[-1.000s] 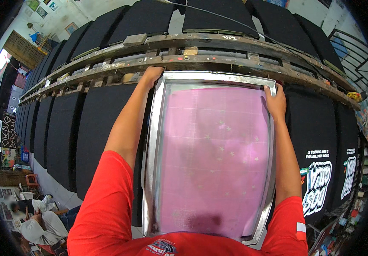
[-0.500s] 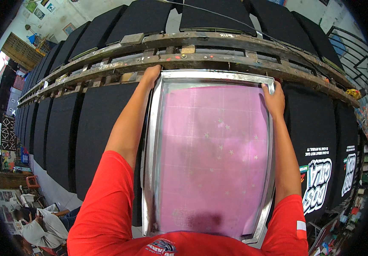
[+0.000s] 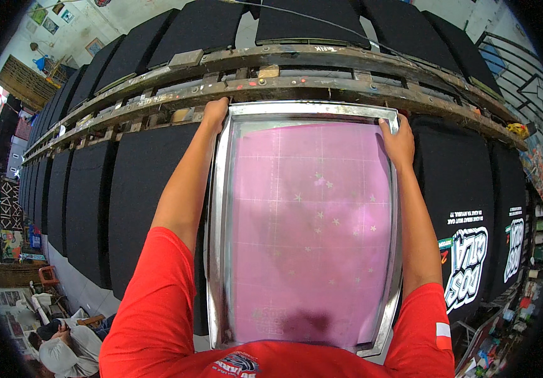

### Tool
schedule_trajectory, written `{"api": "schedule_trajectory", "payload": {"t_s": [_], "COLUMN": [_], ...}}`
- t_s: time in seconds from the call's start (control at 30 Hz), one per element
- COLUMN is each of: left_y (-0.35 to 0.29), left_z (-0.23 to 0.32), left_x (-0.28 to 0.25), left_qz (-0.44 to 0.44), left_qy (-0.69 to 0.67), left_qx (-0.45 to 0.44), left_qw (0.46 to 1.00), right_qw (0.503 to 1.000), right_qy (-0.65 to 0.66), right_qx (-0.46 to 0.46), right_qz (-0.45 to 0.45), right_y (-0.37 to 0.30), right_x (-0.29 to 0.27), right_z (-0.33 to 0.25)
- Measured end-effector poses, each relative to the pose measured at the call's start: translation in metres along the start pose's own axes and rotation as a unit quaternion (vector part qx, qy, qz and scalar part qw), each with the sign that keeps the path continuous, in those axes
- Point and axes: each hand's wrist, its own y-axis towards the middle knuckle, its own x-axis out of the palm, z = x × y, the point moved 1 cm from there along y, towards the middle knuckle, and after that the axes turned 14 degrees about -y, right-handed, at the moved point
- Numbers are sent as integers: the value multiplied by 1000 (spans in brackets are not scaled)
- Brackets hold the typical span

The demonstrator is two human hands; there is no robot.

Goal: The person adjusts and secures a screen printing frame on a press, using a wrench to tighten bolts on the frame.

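A screen printing frame (image 3: 312,109) with a silver metal border lies before me, its far edge against a wooden rail. Its pink mesh (image 3: 312,220) shows small pale star shapes and thin grid lines. My left hand (image 3: 215,115) is closed round the far left corner. At the far right corner my right hand (image 3: 398,143) grips the border, the thumb on top and the other fingers partly hidden behind it. Beneath the frame, a black shirt on a board is mostly covered.
Two long wooden rails (image 3: 246,90) run across beyond the frame. Black shirts on boards (image 3: 152,195) line both sides of them. Printed black shirts (image 3: 466,264) with white lettering lie to the right. A cable (image 3: 322,21) crosses above the far row. A seated person (image 3: 73,353) is at lower left.
The view has shifted slightly, so the frame and both hands appear a little farther left. Both hands keep their grip. The seated person at lower left has bent lower.
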Motion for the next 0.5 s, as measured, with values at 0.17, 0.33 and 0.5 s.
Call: {"api": "schedule_trajectory", "payload": {"t_s": [0.17, 0.33, 0.5], "left_y": [-9, 0, 18], "left_z": [3, -5, -16], "left_x": [2, -3, -19], "left_qz": [-24, 7, 34], "left_qy": [-38, 1, 100], "left_qx": [-7, 34, 104], "left_qw": [999, 999, 989], "right_qw": [1000, 1000, 1000], "right_qy": [-7, -13, -11], "right_qx": [4, 9, -4], "right_qz": [8, -2, -12], "right_y": [-1, -2, -2], "right_x": [0, -1, 1], "right_z": [0, -3, -8]}}
